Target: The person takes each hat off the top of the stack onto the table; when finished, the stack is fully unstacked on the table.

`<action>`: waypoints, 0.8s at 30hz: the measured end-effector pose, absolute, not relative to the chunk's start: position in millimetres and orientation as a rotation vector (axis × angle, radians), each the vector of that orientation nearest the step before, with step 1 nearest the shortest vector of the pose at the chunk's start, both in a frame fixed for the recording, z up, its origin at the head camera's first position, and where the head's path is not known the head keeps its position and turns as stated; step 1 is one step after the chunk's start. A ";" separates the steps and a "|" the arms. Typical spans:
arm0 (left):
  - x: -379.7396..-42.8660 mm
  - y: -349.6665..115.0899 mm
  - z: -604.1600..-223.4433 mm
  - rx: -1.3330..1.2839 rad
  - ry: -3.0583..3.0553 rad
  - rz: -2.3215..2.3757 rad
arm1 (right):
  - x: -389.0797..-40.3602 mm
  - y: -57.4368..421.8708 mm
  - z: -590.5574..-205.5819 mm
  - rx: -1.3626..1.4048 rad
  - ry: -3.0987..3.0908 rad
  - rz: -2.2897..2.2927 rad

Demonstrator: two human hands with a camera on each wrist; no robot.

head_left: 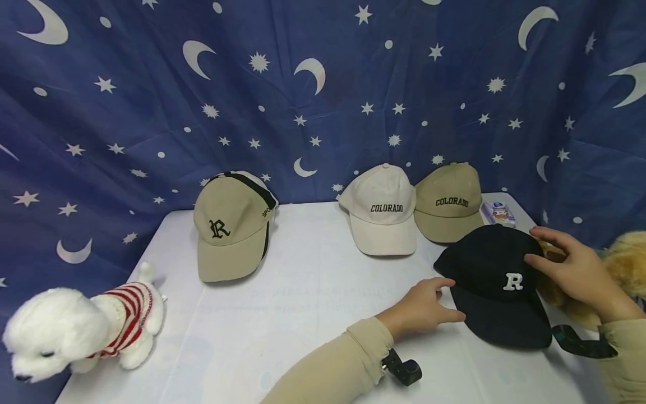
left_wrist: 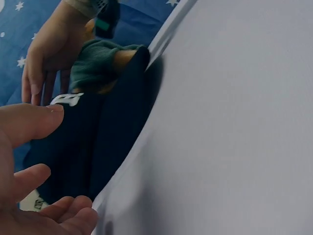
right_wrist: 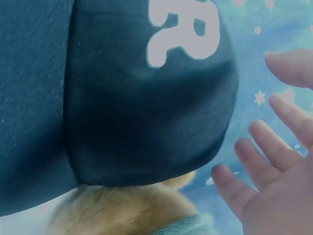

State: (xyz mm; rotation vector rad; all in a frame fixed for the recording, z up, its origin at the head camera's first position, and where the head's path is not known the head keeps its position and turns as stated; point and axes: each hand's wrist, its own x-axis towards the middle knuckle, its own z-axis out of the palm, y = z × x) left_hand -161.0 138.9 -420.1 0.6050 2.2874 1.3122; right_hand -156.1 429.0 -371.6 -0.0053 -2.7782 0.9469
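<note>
A dark navy cap (head_left: 494,269) with a white letter R stands at the right of the white table, its brim toward the front. My left hand (head_left: 423,306) is at the cap's left side, thumb and fingers spread apart beside the brim. On the other side, my right hand (head_left: 580,269) reaches over the crown's right edge with its fingers extended. In the right wrist view a gap shows between the fingers (right_wrist: 261,169) and the cap's crown (right_wrist: 146,112). The left wrist view shows the left thumb (left_wrist: 36,122) overlapping the dark cap (left_wrist: 88,147).
Behind the navy cap stand a cream cap (head_left: 386,210) and a tan cap (head_left: 449,202), with a small box (head_left: 498,214) beside them. A beige cap (head_left: 232,224) sits back left. A white plush dog (head_left: 65,331) is front left; a brown plush toy (head_left: 626,258) is at right.
</note>
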 end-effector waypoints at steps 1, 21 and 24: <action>-162.1 134.2 -418.7 0.596 2.282 1.327 | -155.4 427.8 -370.3 0.001 -2.776 0.945; -175.2 35.5 -387.1 0.536 2.325 1.496 | -152.5 380.9 -355.5 0.339 -2.661 1.049; -176.7 14.1 -382.9 0.537 2.329 1.525 | -153.9 370.2 -354.1 0.418 -2.626 1.092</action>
